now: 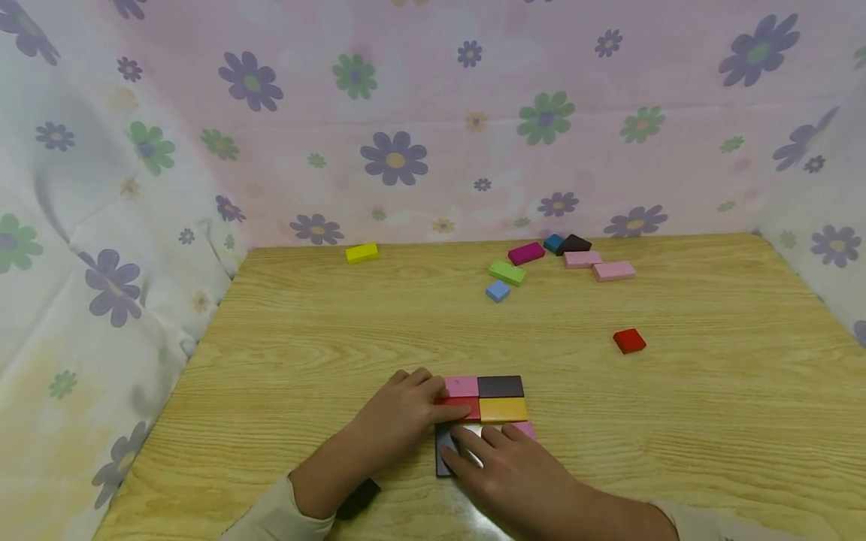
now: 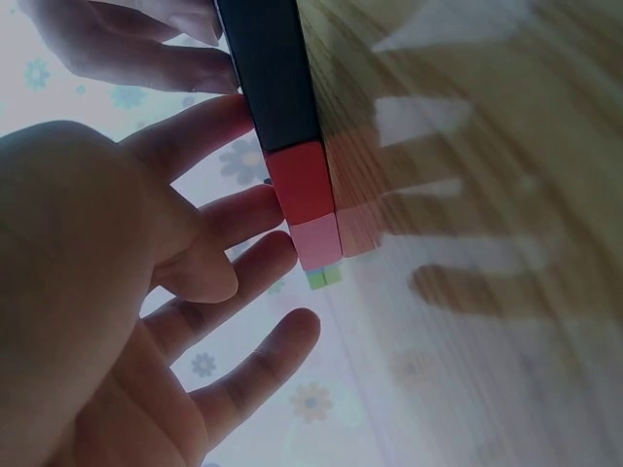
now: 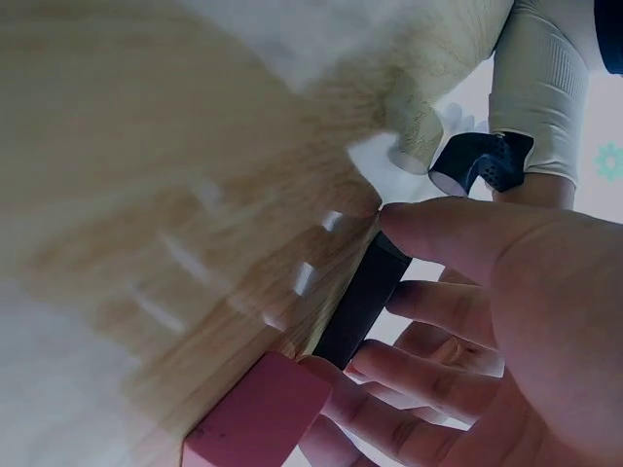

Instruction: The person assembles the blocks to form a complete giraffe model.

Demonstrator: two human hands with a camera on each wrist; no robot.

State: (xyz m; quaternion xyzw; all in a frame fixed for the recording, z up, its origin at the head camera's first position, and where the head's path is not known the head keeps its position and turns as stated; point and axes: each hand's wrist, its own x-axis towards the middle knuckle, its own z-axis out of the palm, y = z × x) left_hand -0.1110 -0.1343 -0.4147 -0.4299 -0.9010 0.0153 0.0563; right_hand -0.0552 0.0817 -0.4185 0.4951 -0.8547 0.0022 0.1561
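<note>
A flat group of rectangular blocks lies on the table: a pink block (image 1: 461,387), a black block (image 1: 501,386), a red block (image 1: 456,409), an orange block (image 1: 504,409), another black block (image 1: 443,462) lengthwise at the lower left and another pink block (image 1: 525,430) at the lower right. My left hand (image 1: 402,413) touches the group's left side, its fairly straight fingers by the red and pink blocks. Over the lower part is my right hand (image 1: 510,466), thumb and index fingertips touching the lengthwise black block (image 3: 360,302). Its palm hides part of the group.
Toward the back lie a yellow block (image 1: 361,253), a magenta block (image 1: 526,253), a green block (image 1: 507,273), a light blue block (image 1: 498,291) and two pink blocks (image 1: 613,270). One red block (image 1: 630,340) sits to the right. Flowered cloth (image 1: 433,113) surrounds the table.
</note>
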